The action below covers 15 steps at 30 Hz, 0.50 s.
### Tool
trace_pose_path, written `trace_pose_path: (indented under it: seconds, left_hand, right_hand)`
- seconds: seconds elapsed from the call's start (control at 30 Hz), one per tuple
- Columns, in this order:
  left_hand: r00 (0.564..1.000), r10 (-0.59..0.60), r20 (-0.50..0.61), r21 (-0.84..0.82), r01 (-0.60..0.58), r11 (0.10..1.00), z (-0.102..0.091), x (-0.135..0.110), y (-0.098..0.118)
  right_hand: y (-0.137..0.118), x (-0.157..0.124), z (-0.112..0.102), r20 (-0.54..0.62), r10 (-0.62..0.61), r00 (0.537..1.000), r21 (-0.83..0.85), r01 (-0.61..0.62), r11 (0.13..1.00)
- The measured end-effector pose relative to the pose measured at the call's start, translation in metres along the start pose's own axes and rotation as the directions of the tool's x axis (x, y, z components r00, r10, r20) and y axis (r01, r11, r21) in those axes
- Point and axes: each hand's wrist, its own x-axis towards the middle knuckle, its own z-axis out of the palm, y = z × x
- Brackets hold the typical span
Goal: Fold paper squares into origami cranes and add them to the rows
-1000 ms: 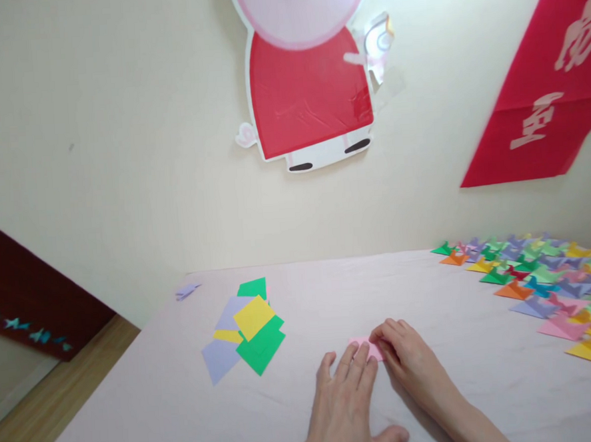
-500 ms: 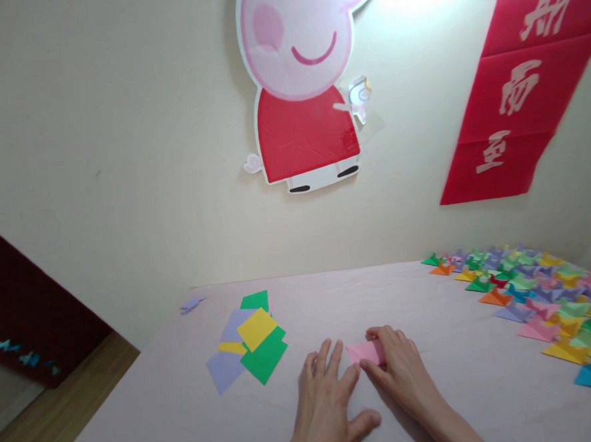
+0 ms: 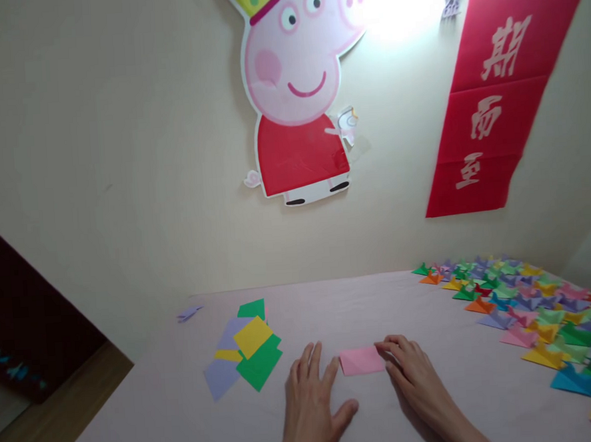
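A pink sheet of paper, folded to a rectangle, lies flat on the table in front of me. My right hand has its fingers and thumb closed at the paper's right end. At the left end, my left hand rests palm down with fingers spread and the thumb stretched out. Its index fingertip is at the paper's left edge, and nothing is held in it.
Loose square papers lie left of my hands, with a yellow sheet over a green sheet and purple ones. A small folded purple paper is near the back left. Rows of colourful folded paper figures cover the table's right side.
My right hand has slid toward the paper's right end, baring more of the pink rectangle. My left hand stays spread at the left edge. The view has tilted up a little.
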Motion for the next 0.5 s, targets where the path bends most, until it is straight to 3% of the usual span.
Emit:
trace_pose_path:
  seconds: [0.13, 0.3, 0.4, 0.5]
  left_hand:
    - [0.996, 0.000, -0.090, 0.077, 0.007, 0.997, 0.001, 0.022, 0.012]
    - [0.967, 0.189, -0.171, 0.101, -0.174, 0.980, 0.004, 0.047, 0.028]
    - [0.948, 0.252, -0.194, 0.095, -0.238, 0.967, 0.007, 0.047, 0.032]
    - [0.956, 0.248, -0.159, 0.055, -0.242, 0.969, 0.006, 0.039, 0.034]
  right_hand:
    - [-0.016, 0.002, -0.010, 0.081, -0.035, 0.996, 0.097, 0.027, 0.995]
    - [-0.030, 0.004, -0.021, 0.219, -0.174, 0.960, 0.250, 0.117, 0.961]
    - [-0.037, 0.005, -0.023, 0.252, -0.207, 0.945, 0.243, 0.145, 0.959]
    - [-0.041, 0.005, -0.021, 0.259, -0.212, 0.942, 0.199, 0.162, 0.966]
